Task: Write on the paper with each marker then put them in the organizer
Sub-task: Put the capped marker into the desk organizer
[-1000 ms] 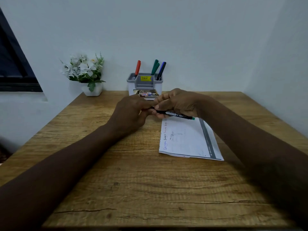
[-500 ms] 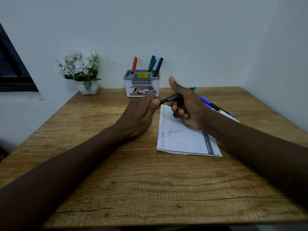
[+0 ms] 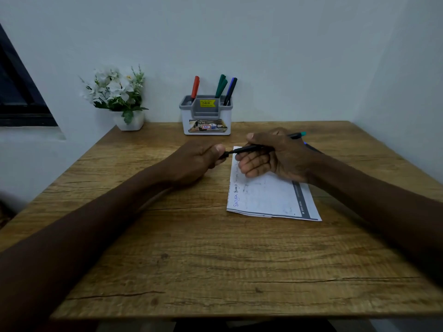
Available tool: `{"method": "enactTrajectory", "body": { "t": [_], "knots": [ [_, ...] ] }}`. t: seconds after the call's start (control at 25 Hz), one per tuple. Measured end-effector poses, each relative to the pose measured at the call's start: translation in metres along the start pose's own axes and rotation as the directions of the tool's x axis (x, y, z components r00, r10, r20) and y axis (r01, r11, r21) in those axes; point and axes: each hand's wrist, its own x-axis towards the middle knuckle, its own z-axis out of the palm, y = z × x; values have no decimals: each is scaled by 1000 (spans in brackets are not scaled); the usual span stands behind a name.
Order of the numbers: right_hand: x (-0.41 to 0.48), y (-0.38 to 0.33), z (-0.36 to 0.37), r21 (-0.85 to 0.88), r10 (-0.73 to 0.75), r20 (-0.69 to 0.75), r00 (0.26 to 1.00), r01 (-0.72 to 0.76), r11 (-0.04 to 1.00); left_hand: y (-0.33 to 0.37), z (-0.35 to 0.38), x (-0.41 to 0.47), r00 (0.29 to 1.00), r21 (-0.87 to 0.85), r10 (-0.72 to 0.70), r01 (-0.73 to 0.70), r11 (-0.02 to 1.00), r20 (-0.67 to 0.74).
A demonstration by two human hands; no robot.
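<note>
Head view: my left hand (image 3: pixel 196 161) pinches the cap end of the marker (image 3: pixel 247 148) with thumb and curled fingers. My right hand (image 3: pixel 275 159) grips the barrel, thumb on top, lower fingers loose. For the cap, I judge it best to work straight along the barrel, without bending. The marker is slim, smooth black plastic, its teal tail poking out behind my right hand. Under that hand lies the thin, flat paper (image 3: pixel 268 197) on the grainy wooden desk (image 3: pixel 191 248). Beyond both hands stands the glossy plastic organizer (image 3: pixel 206 116).
</note>
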Motion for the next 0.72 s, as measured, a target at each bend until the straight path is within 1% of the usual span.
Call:
{"method": "enactTrajectory", "body": {
  "t": [0.08, 0.12, 0.16, 0.24, 0.28, 0.36, 0.44, 0.56, 0.72],
  "knots": [
    [-5, -2, -10, -19, -47, -63, 997, 45, 999, -4, -3, 0, 994, -92, -109, 107, 990, -16],
    [-8, -1, -13, -29, -41, -70, 997, 39, 999, -3, -4, 0, 991, -160, -132, 129, 979, -4],
    [-13, 1, -15, -33, -19, -58, 998, 17, 999, -3, -5, -1, 995, -190, -100, 102, 976, 22],
    [-23, 7, -15, -68, 24, -30, 999, -26, 997, -3, -4, -3, 993, -141, 37, -22, 990, 108],
    [-26, 8, -15, -108, 33, -16, 999, -34, 994, -4, -3, -4, 985, -123, 74, -56, 991, 154],
    [-31, 8, -9, -198, 33, 9, 999, -31, 980, -4, -3, -5, 966, -110, 93, -68, 992, 241],
    [-33, 9, 1, -296, 8, 31, 999, 2, 955, -4, -2, -4, 949, -104, 112, -84, 991, 294],
    [-36, 13, 15, -436, -84, 37, 996, 92, 895, -6, -2, -3, 948, -106, 117, -90, 990, 294],
    [-42, 18, 22, -494, -172, 52, 984, 176, 851, -3, -3, -4, 955, -61, 113, -100, 993, 274]
  ]
}}
